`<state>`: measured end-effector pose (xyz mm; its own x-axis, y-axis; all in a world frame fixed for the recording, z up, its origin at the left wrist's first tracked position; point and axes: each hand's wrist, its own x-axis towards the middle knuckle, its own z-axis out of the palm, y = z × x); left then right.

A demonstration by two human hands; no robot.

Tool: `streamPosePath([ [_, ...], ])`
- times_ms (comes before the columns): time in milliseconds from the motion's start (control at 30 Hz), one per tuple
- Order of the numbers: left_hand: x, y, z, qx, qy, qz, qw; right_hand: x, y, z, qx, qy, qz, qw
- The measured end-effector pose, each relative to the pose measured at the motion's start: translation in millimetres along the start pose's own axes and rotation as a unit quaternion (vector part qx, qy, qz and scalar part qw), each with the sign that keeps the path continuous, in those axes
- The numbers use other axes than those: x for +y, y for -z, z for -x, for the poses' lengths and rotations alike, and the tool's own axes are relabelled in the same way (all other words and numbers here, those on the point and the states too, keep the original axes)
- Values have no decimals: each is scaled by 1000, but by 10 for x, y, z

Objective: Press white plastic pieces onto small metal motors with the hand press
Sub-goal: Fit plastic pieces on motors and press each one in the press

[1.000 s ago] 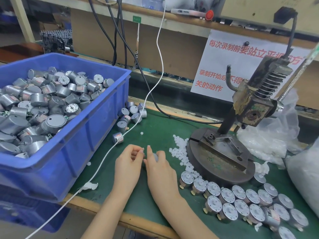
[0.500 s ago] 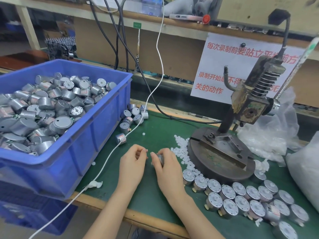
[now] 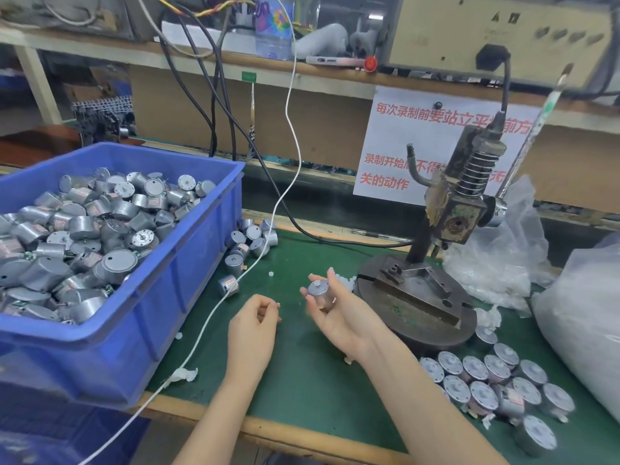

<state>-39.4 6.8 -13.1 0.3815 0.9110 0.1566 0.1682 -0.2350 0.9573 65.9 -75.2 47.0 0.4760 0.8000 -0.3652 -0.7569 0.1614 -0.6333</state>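
My right hand grips a small silver motor above the green mat, its face up with a white plastic piece on the shaft. My left hand hovers just to its left with fingers loosely curled and a tiny white bit at the fingertips. The hand press stands to the right on a round metal base, nothing on its fixture. Loose white plastic pieces lie by the base's left edge.
A blue bin full of motors fills the left. Several loose motors lie beside it, and a white cable crosses the mat. Rows of motors stand at the front right. Plastic bags sit behind and right of the press.
My right hand has lifted the motor off the mat and turned palm-up toward the press. My left hand has come away from it and stays low on the left.
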Motion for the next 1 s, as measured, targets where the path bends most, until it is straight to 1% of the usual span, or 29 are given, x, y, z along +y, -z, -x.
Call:
streamPosePath([
  [67,2,2,-2,2,-4,-1,1000,-96,22,42,-24,4,-16,1000],
  [133,-2,11,-3,1,-6,-1,1000,-186,77,84,-31,23,4,999],
  [267,-14,14,0,-5,-9,2,1000,-419,282,218,-14,70,121,990],
  [400,-17,12,-6,-7,-7,3,1000,-655,486,377,19,97,184,978],
  [467,-18,11,-4,-6,-6,3,1000,-745,544,451,39,115,231,965],
  [500,-17,11,-5,-6,-4,4,1000,-776,585,477,58,132,280,949],
  [533,-14,11,-4,-5,-2,3,1000,-799,630,505,88,157,361,915],
  [567,-13,10,-3,-5,0,2,1000,-821,677,531,131,191,465,854],
  [600,-12,8,-1,-5,1,2,1000,-841,729,552,172,227,558,779],
  [633,-10,7,0,-5,2,2,1000,-855,794,555,198,255,616,719],
  [667,-8,7,-1,-4,1,3,1000,-864,854,553,215,271,641,686],
  [867,-1,13,7,-5,-4,8,1000,-910,1010,506,260,342,654,623],
  [933,1,15,11,-3,-3,11,1000,-921,1034,488,269,365,665,594],
  [967,0,14,10,-4,-3,12,1000,-919,1039,479,268,368,670,587],
  [1000,-2,16,10,-5,-2,12,1000,-918,1043,470,265,363,669,592],
])
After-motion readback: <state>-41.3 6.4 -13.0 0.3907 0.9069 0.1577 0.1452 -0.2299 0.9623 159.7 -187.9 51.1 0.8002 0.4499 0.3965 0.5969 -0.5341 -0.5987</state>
